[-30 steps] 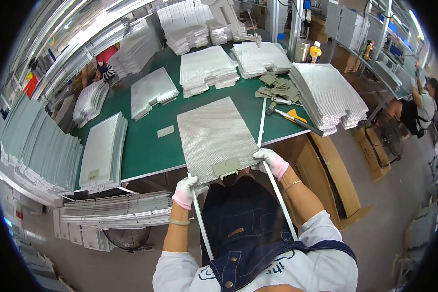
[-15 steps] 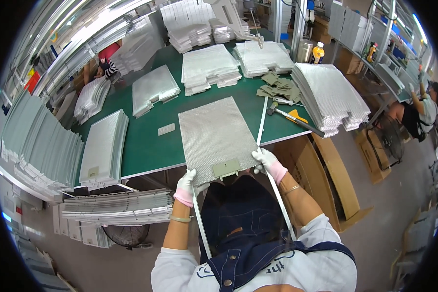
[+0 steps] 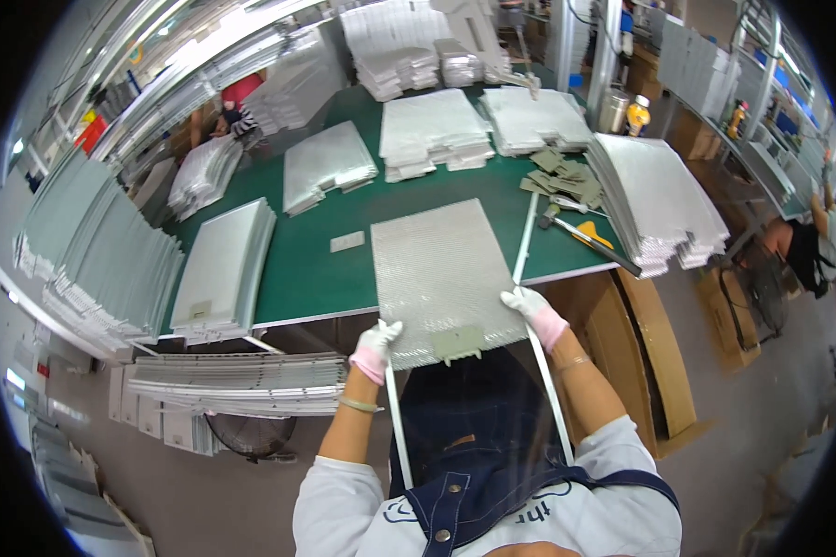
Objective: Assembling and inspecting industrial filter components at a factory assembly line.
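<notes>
A silver mesh panel (image 3: 441, 269) lies partly on the green table and reaches over its near edge toward me. A grey-green plate (image 3: 458, 342) sits at the panel's near edge. Slim white strips run beside it: the left strip (image 3: 398, 432) and the right strip (image 3: 550, 399) extend back toward my body. My left hand (image 3: 378, 345), in a white glove with a pink cuff, is closed at the panel's near left corner, on the left strip. My right hand (image 3: 535, 314), gloved alike, pinches the right strip beside the panel's right edge. Another white strip (image 3: 528, 232) continues past it across the table.
Stacks of mesh panels (image 3: 435, 130) line the green table (image 3: 306, 278). Grey-green plates (image 3: 567, 176), a hammer (image 3: 590, 243) and a yellow-handled tool (image 3: 588, 232) lie at the right. A cardboard box (image 3: 655, 362) stands below. Co-workers sit at far left and right.
The whole view has shifted, moving the scene rightward in the picture. The mesh panel has come slightly nearer to me, with both hands still at its edges.
</notes>
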Demonstrator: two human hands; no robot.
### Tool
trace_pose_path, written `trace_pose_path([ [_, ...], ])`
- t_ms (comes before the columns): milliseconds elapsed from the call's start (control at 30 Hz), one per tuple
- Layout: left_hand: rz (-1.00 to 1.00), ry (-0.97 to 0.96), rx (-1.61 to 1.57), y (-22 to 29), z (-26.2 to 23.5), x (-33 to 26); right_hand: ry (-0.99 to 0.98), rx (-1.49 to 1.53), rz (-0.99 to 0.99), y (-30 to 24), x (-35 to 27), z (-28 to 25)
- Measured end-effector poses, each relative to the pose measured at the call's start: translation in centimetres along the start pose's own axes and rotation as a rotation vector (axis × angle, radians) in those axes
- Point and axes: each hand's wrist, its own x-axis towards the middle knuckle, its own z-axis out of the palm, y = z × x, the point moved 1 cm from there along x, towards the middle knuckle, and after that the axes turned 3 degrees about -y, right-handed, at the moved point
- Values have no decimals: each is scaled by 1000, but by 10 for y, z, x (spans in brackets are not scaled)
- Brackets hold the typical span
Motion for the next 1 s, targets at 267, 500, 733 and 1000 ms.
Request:
trace_pose_path([
  [267,-173,-24,-55,-3,13,-56,-85,420,120,-7,-64,13],
  [500,-236,-128,-105,-2,-49,1,-93,217,111,-8,-21,6],
  [733,285,-31,311,13,6,17,150,-145,-146,-16,-7,-14],
  [1000,650,-77,276,189,103,-64,371,-106,-603,-163,-58,8],
])
